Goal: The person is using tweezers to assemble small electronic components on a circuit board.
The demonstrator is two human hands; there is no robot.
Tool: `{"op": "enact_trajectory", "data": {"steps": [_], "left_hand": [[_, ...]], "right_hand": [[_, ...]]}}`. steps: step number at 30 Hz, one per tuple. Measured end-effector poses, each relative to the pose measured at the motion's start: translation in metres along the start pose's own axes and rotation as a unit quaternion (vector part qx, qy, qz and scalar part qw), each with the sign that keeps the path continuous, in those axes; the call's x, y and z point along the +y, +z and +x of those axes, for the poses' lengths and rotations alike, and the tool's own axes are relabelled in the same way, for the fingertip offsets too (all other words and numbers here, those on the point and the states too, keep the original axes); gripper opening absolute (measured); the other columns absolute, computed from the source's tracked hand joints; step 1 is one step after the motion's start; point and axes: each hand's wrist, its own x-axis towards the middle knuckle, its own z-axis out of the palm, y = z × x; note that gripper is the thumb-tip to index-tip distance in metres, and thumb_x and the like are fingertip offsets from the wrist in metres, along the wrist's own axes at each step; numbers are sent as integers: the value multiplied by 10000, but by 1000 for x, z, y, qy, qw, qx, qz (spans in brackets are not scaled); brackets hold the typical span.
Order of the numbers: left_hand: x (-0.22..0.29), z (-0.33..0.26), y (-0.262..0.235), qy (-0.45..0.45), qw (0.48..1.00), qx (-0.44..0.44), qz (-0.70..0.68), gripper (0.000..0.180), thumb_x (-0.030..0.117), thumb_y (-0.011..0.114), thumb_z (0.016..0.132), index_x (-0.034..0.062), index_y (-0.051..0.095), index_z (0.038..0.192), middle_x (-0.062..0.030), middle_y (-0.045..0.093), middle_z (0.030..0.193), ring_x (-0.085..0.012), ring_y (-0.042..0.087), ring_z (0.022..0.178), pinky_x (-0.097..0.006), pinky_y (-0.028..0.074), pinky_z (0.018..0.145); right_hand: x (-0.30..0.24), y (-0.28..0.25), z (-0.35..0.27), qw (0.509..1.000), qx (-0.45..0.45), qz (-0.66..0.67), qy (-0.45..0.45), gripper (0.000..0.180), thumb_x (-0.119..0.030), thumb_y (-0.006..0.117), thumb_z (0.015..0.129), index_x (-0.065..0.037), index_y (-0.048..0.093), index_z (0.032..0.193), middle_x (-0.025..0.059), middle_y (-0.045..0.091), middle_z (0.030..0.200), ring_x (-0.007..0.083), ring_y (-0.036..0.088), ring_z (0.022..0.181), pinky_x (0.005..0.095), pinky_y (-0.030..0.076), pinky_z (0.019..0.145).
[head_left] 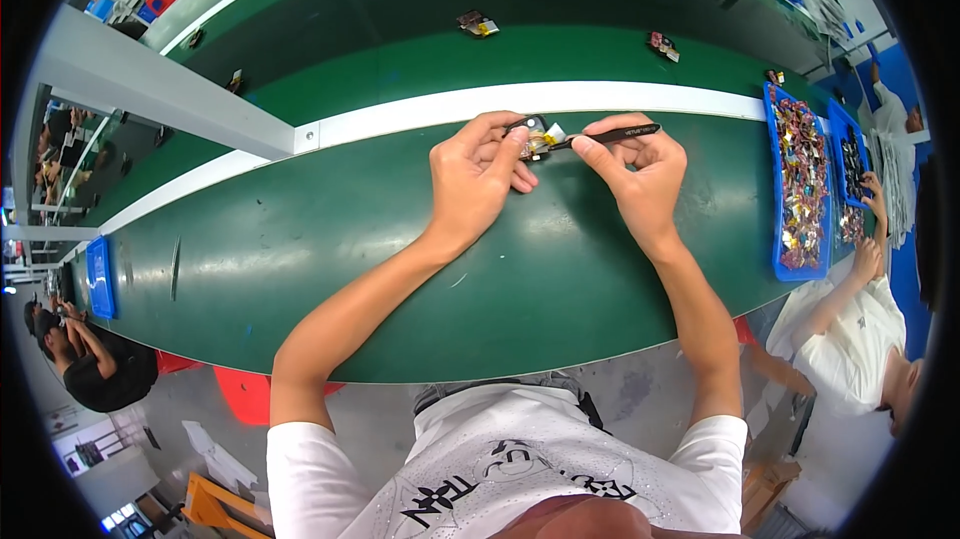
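Note:
Over the far side of the green table [520, 299], my left hand [470, 179] is closed on a small electronic part [537, 137] with a black body and yellow and silvery pieces. My right hand [648, 174] grips black tweezers [640, 131] like a pen. Their tips reach left to the yellow side of the part; whether they pinch anything there is too small to tell. My left fingers cover some of the part.
A blue tray [775, 239] heaped with small parts stands at the right, beside a person in white. Beyond a white rail [560, 97], a green belt [560, 54] carries several parts. A grey post [200, 89] rises at the left; a blue tray [100, 279] sits further left.

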Motion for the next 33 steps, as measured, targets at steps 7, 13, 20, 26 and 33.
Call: {"op": "enact_trajectory", "data": {"steps": [7,13,20,26,33], "left_hand": [[-1,0,1,15,1000,0,16,251,59,620,1013,-111,615,1197,-167,712,906,-174,706,661,-266,587,565],[-1,0,1,16,1000,-2,23,238,42,610,1013,-106,618,1200,-167,715,919,-174,709,666,-264,589,569],[2,-2,4,16,1000,-9,9,228,51,635,993,-99,648,1164,-149,730,857,-150,698,635,-262,572,538],[1,-1,2,5,999,-40,13,267,56,619,1013,-106,616,1225,-170,723,947,-185,714,680,-267,590,571],[2,1,0,-7,999,-48,-8,235,75,640,996,-95,663,1156,-142,724,826,-166,709,633,-269,574,532]], "right_hand": [[-1,4,-6,995,-15,-80,-51,140,-20,832,815,24,737,907,9,685,749,-7,412,492,198,290,455],[0,4,-5,993,-11,-97,-64,142,-24,834,813,20,740,910,4,684,737,-7,414,490,198,286,456],[-5,0,-2,997,-33,13,68,148,-15,819,838,34,717,932,-5,666,715,-21,430,547,173,315,494],[-11,-2,1,993,-45,38,99,130,26,786,860,46,700,955,58,710,785,10,561,617,166,406,557],[-11,-2,1,991,-50,44,114,133,25,787,861,44,698,958,25,674,735,8,560,621,164,407,568]]}}
